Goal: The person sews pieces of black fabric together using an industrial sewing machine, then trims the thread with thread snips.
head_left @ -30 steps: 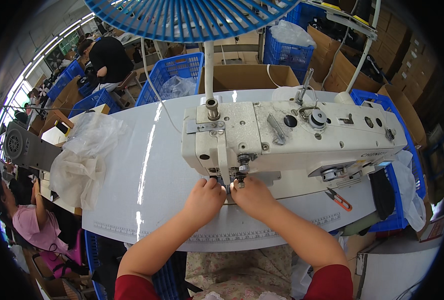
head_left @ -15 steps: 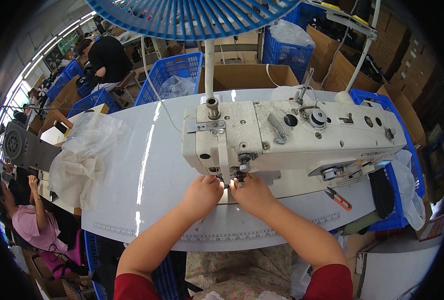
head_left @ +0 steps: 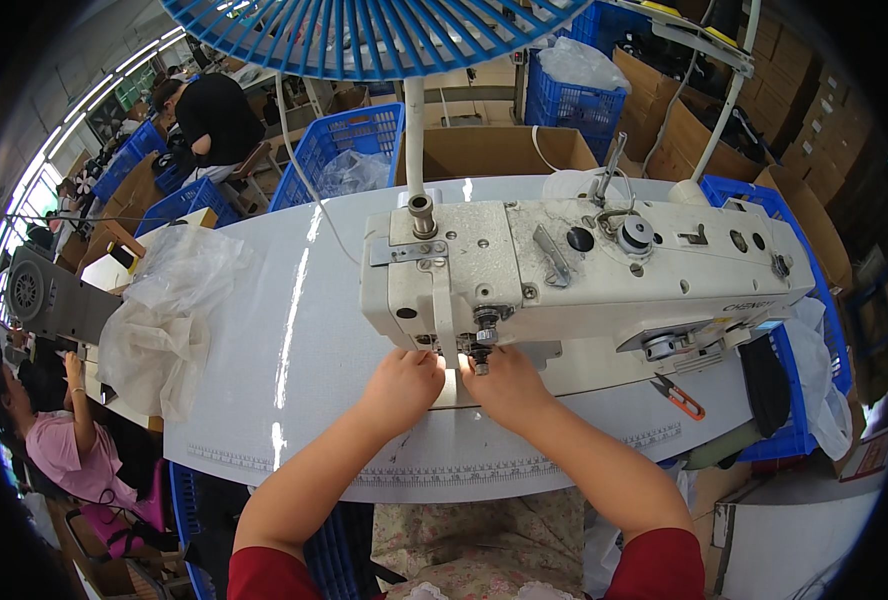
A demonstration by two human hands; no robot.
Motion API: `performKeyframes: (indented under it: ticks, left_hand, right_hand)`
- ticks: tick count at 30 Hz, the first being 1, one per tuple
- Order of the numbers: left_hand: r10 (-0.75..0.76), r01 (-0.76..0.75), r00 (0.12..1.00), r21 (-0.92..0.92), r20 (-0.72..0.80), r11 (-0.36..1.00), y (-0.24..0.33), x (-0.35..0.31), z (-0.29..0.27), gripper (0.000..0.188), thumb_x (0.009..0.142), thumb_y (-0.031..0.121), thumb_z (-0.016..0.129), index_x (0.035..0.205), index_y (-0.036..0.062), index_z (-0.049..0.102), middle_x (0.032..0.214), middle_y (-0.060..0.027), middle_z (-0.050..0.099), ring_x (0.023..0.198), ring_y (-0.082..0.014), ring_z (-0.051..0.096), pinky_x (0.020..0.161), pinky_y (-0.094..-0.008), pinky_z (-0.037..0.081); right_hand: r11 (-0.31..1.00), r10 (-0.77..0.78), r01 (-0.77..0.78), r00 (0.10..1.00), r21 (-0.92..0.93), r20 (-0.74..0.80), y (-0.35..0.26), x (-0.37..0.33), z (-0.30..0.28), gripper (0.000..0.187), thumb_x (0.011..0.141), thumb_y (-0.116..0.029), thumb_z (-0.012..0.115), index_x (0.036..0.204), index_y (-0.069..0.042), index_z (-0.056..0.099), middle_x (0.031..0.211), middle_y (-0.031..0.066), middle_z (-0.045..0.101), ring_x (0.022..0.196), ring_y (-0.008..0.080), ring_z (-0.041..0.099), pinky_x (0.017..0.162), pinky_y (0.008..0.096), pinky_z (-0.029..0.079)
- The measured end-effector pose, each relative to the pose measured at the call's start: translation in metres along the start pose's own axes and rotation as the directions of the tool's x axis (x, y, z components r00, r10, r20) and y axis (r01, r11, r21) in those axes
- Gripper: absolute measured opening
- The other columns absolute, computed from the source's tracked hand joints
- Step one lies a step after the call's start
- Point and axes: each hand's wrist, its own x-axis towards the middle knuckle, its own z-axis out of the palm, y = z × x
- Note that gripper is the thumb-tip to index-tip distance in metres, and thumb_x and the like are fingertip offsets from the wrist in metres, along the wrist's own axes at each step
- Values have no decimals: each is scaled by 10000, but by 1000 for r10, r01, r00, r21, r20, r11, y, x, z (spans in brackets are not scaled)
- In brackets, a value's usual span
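Observation:
A white industrial sewing machine (head_left: 564, 270) stands before me, its head over a pale worktable (head_left: 234, 400). My left hand (head_left: 407, 385) lies just left of the presser area, fingers curled and closed. To the right of it my right hand (head_left: 504, 385) is closed the same way, thumb side toward the needle. Both sets of fingertips go in under the machine head, beside the tension knob (head_left: 486, 328). What they pinch is hidden there. Orange-handled thread snips (head_left: 678, 397) lie to the right of my right hand.
A ruler strip (head_left: 444, 474) runs along the table's near edge. Crumpled plastic sheeting (head_left: 164, 330) lies at the left. A blue fan guard (head_left: 384, 35) hangs overhead. Blue crates (head_left: 349, 150) and an open cardboard box (head_left: 484, 155) stand behind. Two people (head_left: 219, 120) work at the left.
My hands stay at the needle area with barely any shift. The machine head and fan guard sit slightly farther left in the picture. The person in pink has moved a hand slightly.

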Motion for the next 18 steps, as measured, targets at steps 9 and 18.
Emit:
performKeyframes:
  ticks: [9, 18]
  left_hand:
    - [-15, 15, 1000, -1, -25, 1000, -2, 5, -3, 123, 799, 56, 559, 872, -33, 604, 835, -145, 642, 833, -298, 636, 716, -396, 510]
    - [-107, 107, 994, -10, 2, 994, -6, 12, 6, 101, 824, 68, 566, 766, -7, 598, 748, -119, 617, 722, -282, 647, 621, -409, 519]
  right_hand:
    - [978, 130, -124, 991, 169, -22, 8, 2, 19, 66, 762, -109, 596, 756, -62, 642, 726, 87, 622, 738, 264, 622, 657, 387, 498]
    - [960, 183, -187, 982, 207, 38, 9, 7, 19, 175, 867, -185, 579, 764, -58, 639, 699, 123, 624, 669, 309, 632, 592, 416, 498]
